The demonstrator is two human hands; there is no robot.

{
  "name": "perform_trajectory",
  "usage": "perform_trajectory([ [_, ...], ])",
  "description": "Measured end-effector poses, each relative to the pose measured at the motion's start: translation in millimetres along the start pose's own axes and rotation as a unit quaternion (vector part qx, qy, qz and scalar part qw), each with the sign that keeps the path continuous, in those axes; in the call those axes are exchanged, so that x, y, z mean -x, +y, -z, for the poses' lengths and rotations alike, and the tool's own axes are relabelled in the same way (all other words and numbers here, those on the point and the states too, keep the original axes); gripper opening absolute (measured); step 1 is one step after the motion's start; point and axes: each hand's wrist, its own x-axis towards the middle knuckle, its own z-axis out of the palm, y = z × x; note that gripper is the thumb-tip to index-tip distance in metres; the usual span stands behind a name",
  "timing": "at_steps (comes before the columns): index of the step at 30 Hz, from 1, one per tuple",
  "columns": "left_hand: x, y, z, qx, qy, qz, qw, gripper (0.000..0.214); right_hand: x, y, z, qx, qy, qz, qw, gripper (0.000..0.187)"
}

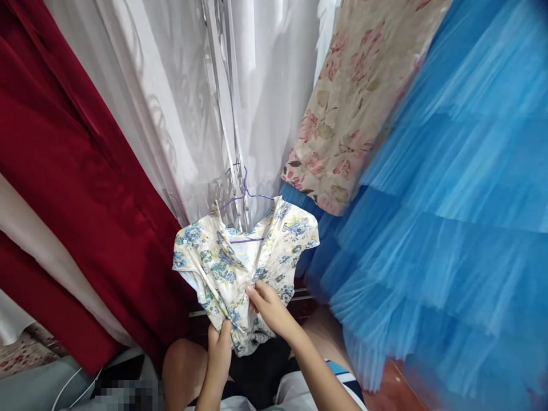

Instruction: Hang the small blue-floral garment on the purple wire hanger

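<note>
A cream dress with blue flowers and short cap sleeves hangs on a thin purple wire hanger. The hanger's hook sits at the lower end of narrow hanging strips. My right hand pinches the cloth at the bottom of the V-neck. Lower down and to the left, my left hand grips the dress's side, thumb on top. The lower part of the dress bunches up over my lap.
Long red fabric hangs at left beside sheer white cloth. A beige floral garment and a tiered blue tulle skirt hang at right. A grey item with a white cord lies at lower left.
</note>
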Motion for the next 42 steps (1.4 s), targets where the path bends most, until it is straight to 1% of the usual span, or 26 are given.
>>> perform_trajectory([
  [3,-1,0,9.9,-0.016,0.005,-0.027,1.0,0.045,0,-13,4,0.019,-0.011,0.015,1.0,0.039],
  [6,-5,1,21.6,-0.033,-0.033,-0.031,0.998,0.046,10,-17,10,0.038,0.011,0.04,0.998,0.046],
  [8,-10,4,30.2,-0.058,-0.059,-0.035,0.996,0.045,15,-17,12,0.012,0.021,0.031,0.999,0.047],
  [9,-13,6,33.7,-0.068,-0.054,-0.06,0.994,0.045,16,-16,13,-0.012,0.022,0.014,1.0,0.045],
  [10,-15,8,35.9,-0.079,-0.029,-0.105,0.991,0.045,16,-15,14,-0.036,0.019,-0.007,0.999,0.041],
  [11,-16,11,36.2,-0.094,0.014,-0.166,0.982,0.047,16,-15,14,-0.055,0.014,-0.03,0.998,0.038],
  [12,-16,14,34.2,-0.114,0.059,-0.233,0.964,0.048,16,-15,14,-0.069,0.01,-0.051,0.996,0.035],
  [13,-15,17,29.6,-0.139,0.084,-0.29,0.943,0.049,16,-15,13,-0.078,0.005,-0.069,0.995,0.034],
  [14,-13,20,22.5,-0.17,0.08,-0.328,0.926,0.047,16,-16,12,-0.084,-0.003,-0.082,0.993,0.034],
  [15,-11,22,13.1,-0.201,0.042,-0.344,0.916,0.044,17,-17,10,-0.091,-0.012,-0.092,0.992,0.035],
  [17,-7,26,-9.3,-0.238,-0.074,-0.34,0.907,0.031,18,-20,7,-0.106,-0.038,-0.107,0.988,0.036],
  [18,-5,27,-20.6,-0.245,-0.109,-0.336,0.903,0.021,18,-22,6,-0.113,-0.052,-0.11,0.986,0.036],
  [19,-5,27,-30.8,-0.247,-0.119,-0.336,0.901,0.013,18,-25,5,-0.119,-0.064,-0.113,0.984,0.036],
  [21,-6,26,-45.8,-0.243,-0.105,-0.348,0.9,0.012,14,-33,8,-0.121,-0.071,-0.113,0.984,0.036],
  [23,-8,25,-53.1,-0.242,-0.106,-0.357,0.896,0.011,3,-47,15,-0.123,-0.062,-0.101,0.985,0.034],
  [25,-9,28,-55.2,-0.27,-0.133,-0.363,0.882,0.011,-15,-67,26,-0.13,-0.045,-0.078,0.987,0.031],
  [27,-8,36,-56.3,-0.333,-0.159,-0.367,0.854,0.013,-42,-91,36,-0.129,-0.02,-0.05,0.99,0.027],
  [30,-3,50,-61.7,-0.436,-0.194,-0.372,0.796,0.017,-87,-129,47,-0.136,0.004,-0.027,0.99,0.022],
  [32,0,57,-67.2,-0.484,-0.228,-0.378,0.755,0.024,-111,-150,52,-0.146,0.014,-0.015,0.989,0.019],
  [34,0,62,-71.4,-0.509,-0.265,-0.384,0.723,0.029,-124,-165,55,-0.156,0.02,0.0,0.988,0.019],
  [36,-6,70,-72.4,-0.512,-0.29,-0.389,0.709,0.022,-126,-171,56,-0.157,0.022,0.011,0.987,0.019],
  [37,-11,77,-71.6,-0.503,-0.292,-0.392,0.712,0.018,-123,-171,56,-0.152,0.022,0.012,0.988,0.019],
  [38,-19,87,-70.3,-0.483,-0.283,-0.396,0.728,0.016,-119,-170,56,-0.144,0.02,0.013,0.989,0.02],
  [40,-36,118,-67.1,-0.407,-0.23,-0.408,0.784,0.023,-108,-166,55,-0.121,0.015,0.013,0.993,0.021],
  [41,-46,138,-66.1,-0.35,-0.186,-0.414,0.819,0.03,-103,-163,54,-0.108,0.01,0.016,0.994,0.022],
  [42,-55,159,-65.9,-0.303,-0.15,-0.43,0.837,0.036,-98,-162,54,-0.097,0.006,0.021,0.995,0.023],
])
